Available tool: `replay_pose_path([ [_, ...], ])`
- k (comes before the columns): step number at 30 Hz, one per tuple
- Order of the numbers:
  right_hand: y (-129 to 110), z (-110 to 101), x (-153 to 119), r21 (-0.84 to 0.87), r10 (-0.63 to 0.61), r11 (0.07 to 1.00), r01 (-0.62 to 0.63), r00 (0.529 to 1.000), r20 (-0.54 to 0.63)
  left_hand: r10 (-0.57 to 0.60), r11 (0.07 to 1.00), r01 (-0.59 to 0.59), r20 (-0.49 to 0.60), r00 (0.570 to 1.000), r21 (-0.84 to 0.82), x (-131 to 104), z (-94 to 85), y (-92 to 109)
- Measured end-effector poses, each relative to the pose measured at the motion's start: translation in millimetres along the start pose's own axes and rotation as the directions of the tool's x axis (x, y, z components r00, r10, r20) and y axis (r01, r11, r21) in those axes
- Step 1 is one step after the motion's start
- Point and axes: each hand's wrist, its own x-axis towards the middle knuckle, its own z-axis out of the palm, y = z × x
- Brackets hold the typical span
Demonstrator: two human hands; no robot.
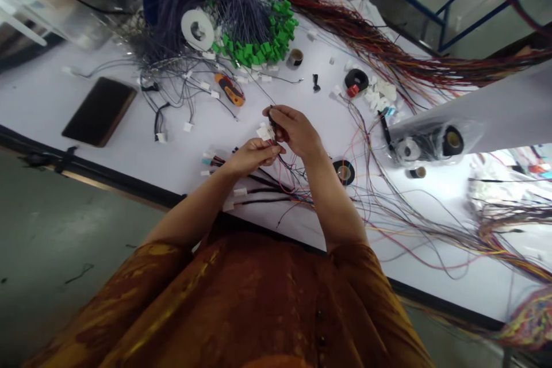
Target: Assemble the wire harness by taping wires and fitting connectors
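Note:
Near the table's middle, my left hand pinches thin wires just below a white connector. My right hand is closed at the connector's right side, its thumb and finger on a small dark piece. The two hands nearly touch. From them, thin black and red wires run down into a wire harness that stretches to the right across the table. Several dark-sleeved branches with white connector ends lie below my hands. A roll of black tape rests right of my right forearm.
Beyond my hands lie an orange cutter, a bundle of grey wires with green connectors and another black tape roll. A dark flat box sits left. Red and brown wires cross the back; bagged rolls lie right.

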Motion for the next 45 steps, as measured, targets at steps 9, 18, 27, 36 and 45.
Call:
replay_pose_path([
  [9,6.0,-1.3,-0.9,-0.087,0.010,0.996,-0.013,1.000,-0.026,-0.004,1.000,0.004,0.042,0.999,-0.008,0.7,1.1,4.1],
  [18,-0.8,-15.4,-34.1,-0.489,-0.053,0.872,0.020,0.997,-0.055,0.011,0.987,0.002,-0.081,0.997,0.161,-3.5,0.0,11.0],
  [27,31.8,-11.4,-92.1,-0.906,-0.026,0.408,-0.114,0.990,-0.136,0.194,0.951,-0.117,-0.258,0.947,0.287,-7.1,10.8,9.2],
  [36,72.3,-46.8,-104.1,-0.708,-0.134,0.697,0.110,0.991,0.022,0.238,0.912,-0.097,-0.322,0.916,0.398,-16.0,19.9,-1.2],
  [45,70.7,-56.9,-126.4,-0.648,-0.243,0.761,0.011,0.932,-0.270,0.139,0.967,-0.008,-0.504,0.852,0.253,-32.0,8.3,-0.8],
])
